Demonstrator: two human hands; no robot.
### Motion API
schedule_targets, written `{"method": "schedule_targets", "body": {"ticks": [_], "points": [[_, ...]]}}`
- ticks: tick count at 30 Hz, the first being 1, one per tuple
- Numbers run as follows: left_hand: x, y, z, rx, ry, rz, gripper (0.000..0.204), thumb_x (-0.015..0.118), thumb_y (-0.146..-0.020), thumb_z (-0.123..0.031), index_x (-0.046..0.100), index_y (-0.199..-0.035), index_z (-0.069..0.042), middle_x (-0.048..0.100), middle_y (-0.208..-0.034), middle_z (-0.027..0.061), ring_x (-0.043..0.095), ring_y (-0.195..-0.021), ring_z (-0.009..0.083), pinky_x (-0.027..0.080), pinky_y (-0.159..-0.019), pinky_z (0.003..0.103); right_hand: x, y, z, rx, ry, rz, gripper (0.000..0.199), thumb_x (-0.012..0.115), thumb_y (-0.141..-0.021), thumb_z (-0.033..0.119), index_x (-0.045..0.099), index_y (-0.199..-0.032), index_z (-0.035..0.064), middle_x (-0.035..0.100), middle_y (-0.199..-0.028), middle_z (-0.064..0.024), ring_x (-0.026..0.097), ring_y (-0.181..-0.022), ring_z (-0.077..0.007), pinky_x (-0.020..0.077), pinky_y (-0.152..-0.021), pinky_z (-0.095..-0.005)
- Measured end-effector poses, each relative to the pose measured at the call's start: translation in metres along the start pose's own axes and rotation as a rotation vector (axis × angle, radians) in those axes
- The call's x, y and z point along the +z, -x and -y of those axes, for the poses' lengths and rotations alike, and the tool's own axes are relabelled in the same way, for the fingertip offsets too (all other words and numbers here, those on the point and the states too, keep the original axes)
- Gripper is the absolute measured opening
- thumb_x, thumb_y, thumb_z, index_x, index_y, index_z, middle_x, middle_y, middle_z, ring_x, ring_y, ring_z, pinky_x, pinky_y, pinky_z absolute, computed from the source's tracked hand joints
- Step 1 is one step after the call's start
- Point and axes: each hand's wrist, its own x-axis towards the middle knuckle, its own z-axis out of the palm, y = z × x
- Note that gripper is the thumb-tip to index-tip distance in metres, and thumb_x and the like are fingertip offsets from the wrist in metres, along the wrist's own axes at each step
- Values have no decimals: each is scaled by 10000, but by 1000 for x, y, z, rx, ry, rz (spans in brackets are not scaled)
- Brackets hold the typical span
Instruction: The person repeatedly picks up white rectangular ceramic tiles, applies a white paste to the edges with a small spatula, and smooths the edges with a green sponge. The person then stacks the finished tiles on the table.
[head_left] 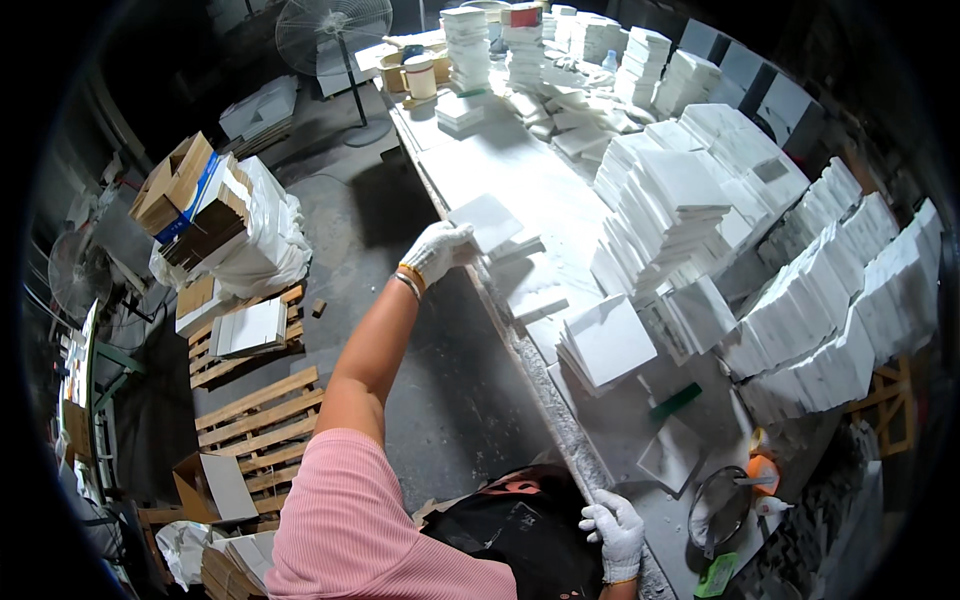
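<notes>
My left hand (pixel 437 252), in a white glove, reaches out to the bench's left edge. Its fingers close on the near corner of a square white stone tile (pixel 486 221), which lies over a few other tiles (pixel 520 247). My right hand (pixel 615 533), gloved too, rests by the near edge of the bench with its fingers loosely apart and nothing visible in them. Right of it are a round metal-rimmed dish (pixel 718 508) and a bright green object (pixel 716 576). A short stack of white tiles (pixel 606 343) leans between the two hands.
Tall leaning rows of white tiles (pixel 665 205) fill the bench's right side. An orange bottle (pixel 764 474) and a dark green strip (pixel 676 401) lie nearer. A mug (pixel 419 77) stands far off. Left on the floor are wooden pallets (pixel 262 425), cardboard boxes (pixel 178 185) and a fan (pixel 335 25).
</notes>
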Motion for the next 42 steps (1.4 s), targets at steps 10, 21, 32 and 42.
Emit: {"method": "schedule_targets", "body": {"ticks": [10,21,32,42], "points": [[-40,-33,-18,66,12,-182,283,625,-973,-260,615,-1183,-71,702,-1052,67,683,-966,200,530,-846,367,1,1,-5,11,-9,-44,325,672,-894,84,641,-1201,-20,715,-918,-126,692,-697,-145,514,-551,-223],[-53,-52,1,56,66,-245,287,630,-973,-243,602,-1193,-60,697,-1048,75,691,-929,216,558,-797,376,0,1,-10,-31,18,-41,299,626,-920,63,614,-1201,-37,714,-880,-146,680,-661,-154,505,-526,-227],[-48,-35,-1,75,149,-93,254,629,-978,-253,613,-1144,-62,688,-1042,86,685,-944,214,557,-793,360,-3,-3,-22,-22,46,-51,289,673,-877,29,665,-1164,-6,708,-880,-110,695,-657,-156,511,-511,-231],[11,-34,-4,-68,-112,93,254,680,-953,-318,651,-935,-66,695,-885,62,695,-798,181,555,-689,304,3,1,-11,-15,6,-88,286,632,-909,53,621,-1178,-45,713,-859,-132,677,-641,-149,495,-508,-218]]}}
